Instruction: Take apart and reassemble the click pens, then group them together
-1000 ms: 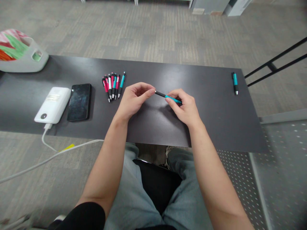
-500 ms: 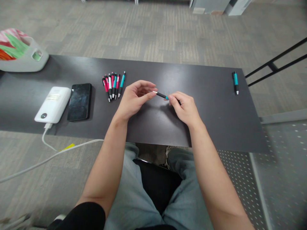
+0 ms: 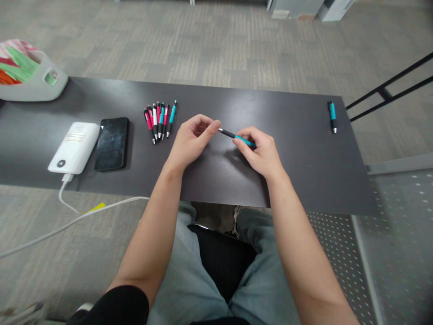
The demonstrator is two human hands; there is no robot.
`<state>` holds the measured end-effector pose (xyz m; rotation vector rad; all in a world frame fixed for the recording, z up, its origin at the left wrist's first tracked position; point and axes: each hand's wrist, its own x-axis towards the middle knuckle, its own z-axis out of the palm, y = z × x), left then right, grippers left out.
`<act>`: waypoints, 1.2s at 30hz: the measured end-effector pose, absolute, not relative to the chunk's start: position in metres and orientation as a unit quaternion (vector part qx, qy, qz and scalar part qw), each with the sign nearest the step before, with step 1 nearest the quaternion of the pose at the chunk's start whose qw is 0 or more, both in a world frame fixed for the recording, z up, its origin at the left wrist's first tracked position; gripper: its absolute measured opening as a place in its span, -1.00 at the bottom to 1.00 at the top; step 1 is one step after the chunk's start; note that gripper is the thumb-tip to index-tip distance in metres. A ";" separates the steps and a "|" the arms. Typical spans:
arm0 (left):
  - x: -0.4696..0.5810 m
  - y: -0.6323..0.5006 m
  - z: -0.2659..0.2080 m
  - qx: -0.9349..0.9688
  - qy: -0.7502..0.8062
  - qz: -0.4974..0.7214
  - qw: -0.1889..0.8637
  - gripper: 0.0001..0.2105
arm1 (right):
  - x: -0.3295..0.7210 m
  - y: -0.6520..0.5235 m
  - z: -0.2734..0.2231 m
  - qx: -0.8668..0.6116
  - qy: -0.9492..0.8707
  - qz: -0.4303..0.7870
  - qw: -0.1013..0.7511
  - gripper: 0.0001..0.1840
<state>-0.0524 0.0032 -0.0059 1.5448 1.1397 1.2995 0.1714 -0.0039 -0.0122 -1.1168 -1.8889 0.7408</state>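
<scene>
My right hand holds a ballpoint pen with a teal barrel, black grip and silver tip between thumb and fingers. The pen lies slanted above the table, its silver tip pointing left. Thumb and index finger of my left hand are pinched together right at that tip. Whether they grip the tip or a small part there is hidden. Left of this hand, a row of several pens in red, white and teal lies on the dark table. Another teal pen rests alone near the right end.
A white power bank with a plugged-in white cable lies at the left, beside a black phone. A whitish basket with colourful contents stands at the far left corner. A black metal frame is beyond the right edge.
My right-hand fingers have opened up along the pen, so more of its teal barrel shows. The left thumb and index finger have closed together at the tip.
</scene>
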 end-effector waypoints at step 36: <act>-0.052 0.000 -0.005 0.707 0.485 0.435 0.276 -0.67 | 0.171 -0.006 -0.009 -0.442 -0.769 0.267 0.376 -0.78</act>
